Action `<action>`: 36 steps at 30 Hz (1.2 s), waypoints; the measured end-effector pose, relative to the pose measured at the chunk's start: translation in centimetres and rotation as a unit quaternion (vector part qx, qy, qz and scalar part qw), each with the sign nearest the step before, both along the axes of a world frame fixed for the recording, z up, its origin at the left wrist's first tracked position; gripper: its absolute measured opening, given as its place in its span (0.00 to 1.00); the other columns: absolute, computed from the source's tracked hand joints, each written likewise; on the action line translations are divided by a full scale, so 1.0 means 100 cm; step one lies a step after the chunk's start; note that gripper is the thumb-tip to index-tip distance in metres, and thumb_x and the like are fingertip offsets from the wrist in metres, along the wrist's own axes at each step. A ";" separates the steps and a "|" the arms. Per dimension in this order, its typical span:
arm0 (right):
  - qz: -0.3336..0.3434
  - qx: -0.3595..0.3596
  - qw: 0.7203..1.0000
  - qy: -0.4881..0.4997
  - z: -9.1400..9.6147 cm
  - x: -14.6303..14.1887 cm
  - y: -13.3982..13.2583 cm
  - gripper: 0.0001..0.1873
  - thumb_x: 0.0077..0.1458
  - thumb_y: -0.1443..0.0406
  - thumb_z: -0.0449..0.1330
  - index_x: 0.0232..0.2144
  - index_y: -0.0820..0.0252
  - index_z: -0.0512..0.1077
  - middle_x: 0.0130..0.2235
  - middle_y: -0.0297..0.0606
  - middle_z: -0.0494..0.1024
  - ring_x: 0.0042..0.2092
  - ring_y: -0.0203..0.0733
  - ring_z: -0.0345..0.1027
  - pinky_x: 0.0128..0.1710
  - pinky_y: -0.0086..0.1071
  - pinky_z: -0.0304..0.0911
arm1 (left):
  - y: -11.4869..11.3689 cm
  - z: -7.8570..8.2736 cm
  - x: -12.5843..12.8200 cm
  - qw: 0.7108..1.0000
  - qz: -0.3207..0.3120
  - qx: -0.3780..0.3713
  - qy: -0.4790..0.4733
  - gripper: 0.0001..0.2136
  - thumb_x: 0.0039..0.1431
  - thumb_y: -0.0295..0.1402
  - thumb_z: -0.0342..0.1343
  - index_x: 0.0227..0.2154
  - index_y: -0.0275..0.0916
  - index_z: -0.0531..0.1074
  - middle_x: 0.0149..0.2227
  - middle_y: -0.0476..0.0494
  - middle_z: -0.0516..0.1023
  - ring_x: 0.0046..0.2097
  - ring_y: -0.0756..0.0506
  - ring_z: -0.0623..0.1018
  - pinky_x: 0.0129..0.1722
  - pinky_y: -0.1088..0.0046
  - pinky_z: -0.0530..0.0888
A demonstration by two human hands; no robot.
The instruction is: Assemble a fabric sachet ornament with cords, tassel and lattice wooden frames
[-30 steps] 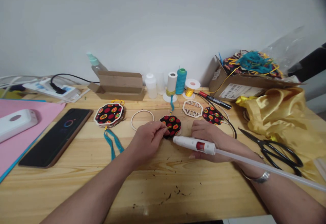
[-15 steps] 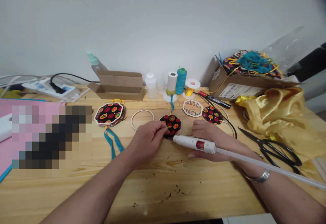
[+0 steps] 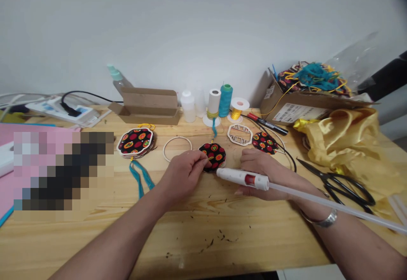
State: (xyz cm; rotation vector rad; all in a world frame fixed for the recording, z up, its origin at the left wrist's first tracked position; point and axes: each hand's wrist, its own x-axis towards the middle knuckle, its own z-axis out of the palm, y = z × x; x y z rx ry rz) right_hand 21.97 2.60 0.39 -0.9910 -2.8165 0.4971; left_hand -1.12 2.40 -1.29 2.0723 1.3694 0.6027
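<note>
Muted, even light; soft shadow beside spray bottle (image 3: 115, 74); left patch (image 3: 63, 172) pixelated; upper-right corner dark.

No text was readable with certainty. Toward three o'clock from the centre, the cardboard box (image 3: 295, 98) had a white label (image 3: 297, 113) with small print, and the black marker (image 3: 270, 126) had pale lettering; both were too small to read.

Black it was, the middle patch (image 3: 218, 154), bursting with red dots and orange flowers | glue gun (image 3: 235, 176) shone white, red showing in its side | tall thread spool (image 3: 225, 102) answered in teal! | crumpled cloth (image 3: 343, 140) gleamed gold | scissors (image 3: 349, 186) were black | marker (image 3: 267, 124) wore red and black | table (image 3: 190, 242) ran pale yellow, wood-grained
</note>
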 end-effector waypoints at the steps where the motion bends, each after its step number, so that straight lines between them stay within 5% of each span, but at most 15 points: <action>1: -0.001 -0.003 1.000 -0.001 0.000 0.000 0.000 0.17 0.51 0.54 0.57 0.21 0.62 0.67 0.25 0.35 0.66 0.30 0.36 0.54 0.35 0.32 0.52 | 0.000 0.000 0.000 1.000 0.001 0.001 0.003 0.10 0.60 0.34 0.45 0.31 0.40 0.72 0.30 0.48 0.77 0.33 0.48 0.74 0.33 0.73 0.66; 36: -0.007 -0.035 0.999 -0.004 0.007 0.003 0.000 0.19 0.51 0.52 0.57 0.20 0.61 0.68 0.23 0.36 0.70 0.30 0.38 0.59 0.34 0.33 0.52 | -0.001 0.001 -0.001 1.000 -0.005 -0.003 -0.003 0.11 0.60 0.34 0.44 0.30 0.40 0.71 0.31 0.48 0.78 0.32 0.47 0.74 0.33 0.73 0.67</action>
